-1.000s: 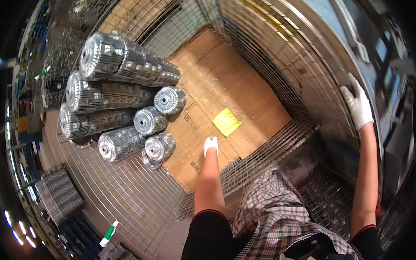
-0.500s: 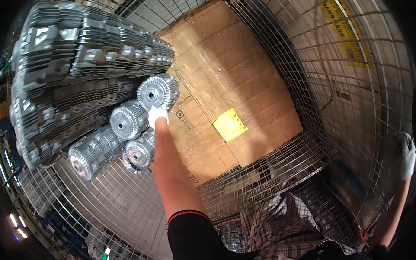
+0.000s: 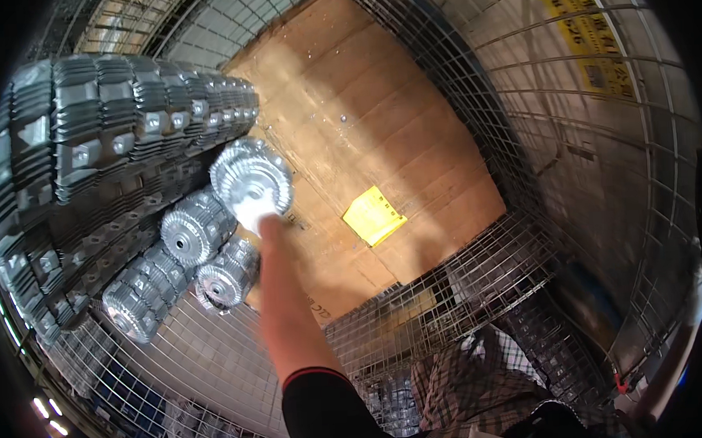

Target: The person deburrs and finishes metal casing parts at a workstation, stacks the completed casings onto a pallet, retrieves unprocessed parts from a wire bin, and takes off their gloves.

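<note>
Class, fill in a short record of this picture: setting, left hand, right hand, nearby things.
Setting: wire mesh cage floored with cardboard
Left hand: gloved left hand touching the end of a finned metal cylinder
Right hand: gloved right hand at the cage's right wall, grip unclear
Nearby: stacked finned cylinders; yellow note on the cardboard

Bright overhead light, heavy fisheye bending, perhaps slight blur.

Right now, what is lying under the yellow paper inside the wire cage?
The yellow paper lies flat on brown cardboard sheets lining the wire cage floor. What lies beneath the cardboard is covered. The left hand touches a finned metal cylinder beside it.
</note>
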The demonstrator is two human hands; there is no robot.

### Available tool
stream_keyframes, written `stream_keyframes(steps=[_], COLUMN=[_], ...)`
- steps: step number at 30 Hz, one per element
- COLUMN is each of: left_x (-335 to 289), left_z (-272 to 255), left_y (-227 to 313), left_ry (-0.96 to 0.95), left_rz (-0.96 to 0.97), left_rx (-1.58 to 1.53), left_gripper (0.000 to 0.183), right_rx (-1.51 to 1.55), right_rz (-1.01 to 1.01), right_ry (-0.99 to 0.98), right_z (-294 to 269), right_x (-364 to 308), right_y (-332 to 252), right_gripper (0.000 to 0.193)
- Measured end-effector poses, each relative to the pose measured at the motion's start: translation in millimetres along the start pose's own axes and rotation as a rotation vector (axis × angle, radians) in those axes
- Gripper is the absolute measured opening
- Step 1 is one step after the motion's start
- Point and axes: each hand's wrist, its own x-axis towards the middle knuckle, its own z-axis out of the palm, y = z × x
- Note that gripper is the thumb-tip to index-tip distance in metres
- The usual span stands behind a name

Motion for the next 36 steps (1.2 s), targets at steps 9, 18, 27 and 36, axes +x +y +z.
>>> stream_keyframes(steps=[9, 18, 27, 36], left_x=[-218.5, -431.7, -559.8, -722.1], left_z=[-41.4, -236.8, -376.7, -487.3], left_y=[2.8, 38.4, 100.9, 228.6], left_ry=[-1.021, -1.843, -1.994, -1.453], left_rz=[-0.442, -0.272, 0.401, 0.868], left_rx=[-1.571, -1.802, -1.480, -1.613], left_gripper=[0.025, 0.031, 0.030, 0.031], right_rx=[0.097, 0.139, 0.704, 1.536], right_rz=[-0.029, -0.667, -0.353, -0.070], right_ry=[-0.004, 0.233, -0.439, 0.011], right_z=[72.3, 61.4, -15.7, -120.0], right_x=[-8.5, -86.5, -224.0, -258.1], right_y=[-132.1, -158.7, 17.8, 192.7], right_gripper=[0.021, 0.054, 0.090, 0.059])
